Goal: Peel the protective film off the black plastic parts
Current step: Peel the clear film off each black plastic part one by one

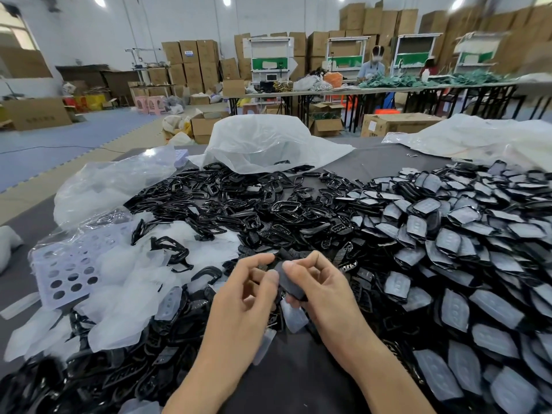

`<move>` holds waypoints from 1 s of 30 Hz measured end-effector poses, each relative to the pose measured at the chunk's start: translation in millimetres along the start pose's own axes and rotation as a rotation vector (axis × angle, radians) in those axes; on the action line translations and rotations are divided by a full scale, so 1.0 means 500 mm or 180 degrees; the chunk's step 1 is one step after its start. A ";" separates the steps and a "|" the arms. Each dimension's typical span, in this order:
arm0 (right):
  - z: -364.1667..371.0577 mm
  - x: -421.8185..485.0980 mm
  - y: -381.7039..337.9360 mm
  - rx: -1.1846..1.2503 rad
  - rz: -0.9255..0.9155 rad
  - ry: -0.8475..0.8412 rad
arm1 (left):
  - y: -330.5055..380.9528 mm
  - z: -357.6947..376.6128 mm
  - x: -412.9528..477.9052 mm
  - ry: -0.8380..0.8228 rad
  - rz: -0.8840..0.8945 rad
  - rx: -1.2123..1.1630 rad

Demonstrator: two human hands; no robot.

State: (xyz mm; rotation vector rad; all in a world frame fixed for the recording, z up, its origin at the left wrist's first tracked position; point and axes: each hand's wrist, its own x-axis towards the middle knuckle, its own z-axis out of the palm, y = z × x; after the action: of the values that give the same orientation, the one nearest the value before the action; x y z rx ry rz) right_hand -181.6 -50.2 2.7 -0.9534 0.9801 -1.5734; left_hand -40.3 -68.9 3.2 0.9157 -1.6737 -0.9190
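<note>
**Both hands clamped on one part amid the heaps**

A dark-covered table [298,383] fills the lower view. From the hands, the largest mass lies from 1 to 4 o'clock: a heap of film-covered parts [448,249], grey-white faces up. At 12 o'clock spreads a heap of bare black frames [239,204], and beyond it, also at 12, lies a crumpled white bag [263,144]. From 8 to 10 o'clock lies a drift of loose translucent films [125,279], with a perforated lilac sheet [68,270] at 9.

The left hand [248,294] and right hand [322,288] meet low of centre, both holding one black plastic part [291,282] above the table. The right thumb lies on its top end with fingers curled beneath. The left thumb presses its left edge, forefinger hooked over. Whether its film has lifted cannot be told.
</note>
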 end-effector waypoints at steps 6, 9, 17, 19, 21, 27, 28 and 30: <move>0.006 -0.004 0.005 0.0098 -0.0051 -0.0334 | -0.004 -0.005 0.009 0.0130 -0.0180 -0.0296; 0.004 -0.003 0.011 -0.0048 -0.0051 -0.0365 | -0.004 -0.008 0.012 0.0182 -0.0363 -0.0639; 0.009 -0.003 0.019 -0.0045 -0.0038 -0.0296 | 0.002 -0.005 0.006 0.0168 -0.0414 -0.0797; 0.010 -0.003 0.019 0.0002 -0.0022 -0.0330 | -0.001 -0.007 0.008 0.0196 -0.0369 -0.0693; 0.011 -0.003 0.018 0.0052 -0.0003 -0.0349 | -0.003 -0.009 0.010 0.0180 -0.0374 -0.0675; 0.011 -0.004 0.016 0.0113 -0.0026 -0.0362 | -0.007 -0.011 0.011 0.0169 -0.0359 -0.0713; 0.010 -0.003 0.014 0.0105 -0.0040 -0.0349 | -0.007 -0.011 0.011 0.0154 -0.0330 -0.0659; 0.008 -0.004 0.011 0.0004 -0.0070 -0.0335 | -0.008 -0.010 0.008 0.0122 -0.0257 -0.0512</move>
State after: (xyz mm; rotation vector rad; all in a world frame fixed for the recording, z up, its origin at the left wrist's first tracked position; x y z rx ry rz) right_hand -175.7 -49.7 -1.3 -1.0387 0.8978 -1.5257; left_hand -35.8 -75.0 2.6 0.8909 -1.5159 -1.0678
